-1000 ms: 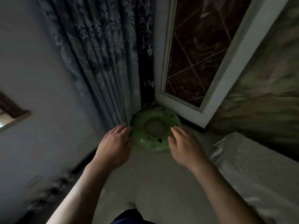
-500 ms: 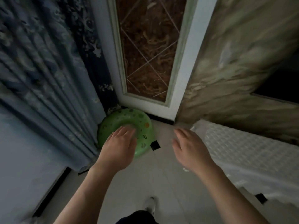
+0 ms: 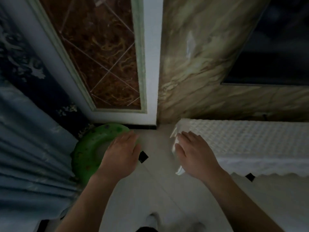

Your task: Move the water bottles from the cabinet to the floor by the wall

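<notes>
Head view, dim: the left hand (image 3: 121,156) holds nothing, its fingers straight and loosely together, and the fingertips overlap the right side of a green ring (image 3: 87,153) on the floor (image 3: 150,198). The right hand (image 3: 195,156) is likewise relaxed and empty, with a white quilted cover (image 3: 250,139) just past its fingertips. Where the water bottles are cannot be told.
</notes>
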Demonstrator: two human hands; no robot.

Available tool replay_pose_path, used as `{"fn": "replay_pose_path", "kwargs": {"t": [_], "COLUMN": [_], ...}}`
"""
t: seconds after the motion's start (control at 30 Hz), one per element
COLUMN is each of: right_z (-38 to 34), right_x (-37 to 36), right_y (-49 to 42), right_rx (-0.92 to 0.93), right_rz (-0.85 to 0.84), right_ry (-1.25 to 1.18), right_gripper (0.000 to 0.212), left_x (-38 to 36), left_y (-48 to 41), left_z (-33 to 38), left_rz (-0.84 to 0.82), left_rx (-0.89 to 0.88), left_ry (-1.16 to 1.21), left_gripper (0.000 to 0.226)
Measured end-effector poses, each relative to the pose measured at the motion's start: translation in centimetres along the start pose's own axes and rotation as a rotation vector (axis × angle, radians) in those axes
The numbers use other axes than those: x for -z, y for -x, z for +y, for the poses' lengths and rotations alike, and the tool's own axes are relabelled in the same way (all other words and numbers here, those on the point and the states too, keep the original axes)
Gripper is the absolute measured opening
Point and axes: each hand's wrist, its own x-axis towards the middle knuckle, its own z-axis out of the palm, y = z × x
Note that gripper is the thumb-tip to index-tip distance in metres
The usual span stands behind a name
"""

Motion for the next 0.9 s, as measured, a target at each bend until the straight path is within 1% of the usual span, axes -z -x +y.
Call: {"fn": "replay_pose_path", "kwargs": {"t": [0.1,0.17,0.23,0.27,0.33,0.4,0.47,0.53,0.6,0.77,0.9], "right_z": [3.2,5.8,8.9,9.8,13.3,16.0,19.9,23.8,27.3,34.8,39.4], "right_x": [0.7,1.4,2.2,2.5,3.3,3.9,4.7,5.6,6.4,7.9,8.8], "right_y": [0.2,0.5,0.8,0.8,1.3,1.5,2.2,3.0,3.8,5.9,7.2], "right_rx": [-0.045,-0.076,-0.103,-0.105,-0.105,-0.095,-0.103,-0.123,-0.145,-0.180,-0.219], "right_rz": [0.034,0.063,0.072,0.072,0.063,0.067,0.052,0.059,0.069,0.071,0.064], "right_ry": [-0.004,-0.009,-0.014,-0.016,-0.023,-0.015,-0.005,-0.008,-0.015,-0.037,-0.056], "right_gripper": [0.049,0.048,0.047,0.048,0.056,0.062,0.062,0.062,0.061,0.064,0.060], "left_x": [-0.9,-1.7,-2.7,-3.0,-4.4,-5.3,-6.8,-8.6,-10.2,-14.4,-16.6], "left_y": [-2.3,-3.5,-4.7,-5.0,-6.2,-7.1,-8.2,-9.2,-10.3,-13.0,-14.2], "left_z": [3.4,6.3,9.4,10.3,13.6,16.2,20.0,23.6,26.9,33.1,37.8], "left_rz": [0.004,-0.021,-0.014,-0.004,0.020,0.006,-0.008,0.010,-0.019,-0.078,-0.091], "left_rx": [-0.055,-0.060,-0.063,-0.079,-0.128,-0.128,-0.130,-0.171,-0.181,-0.241,-0.236], "left_ry": [-0.024,-0.018,-0.027,-0.032,-0.042,-0.056,-0.067,-0.079,-0.082,-0.072,-0.084], "left_gripper": [0.062,0.057,0.056,0.057,0.063,0.067,0.064,0.058,0.056,0.059,0.064]}}
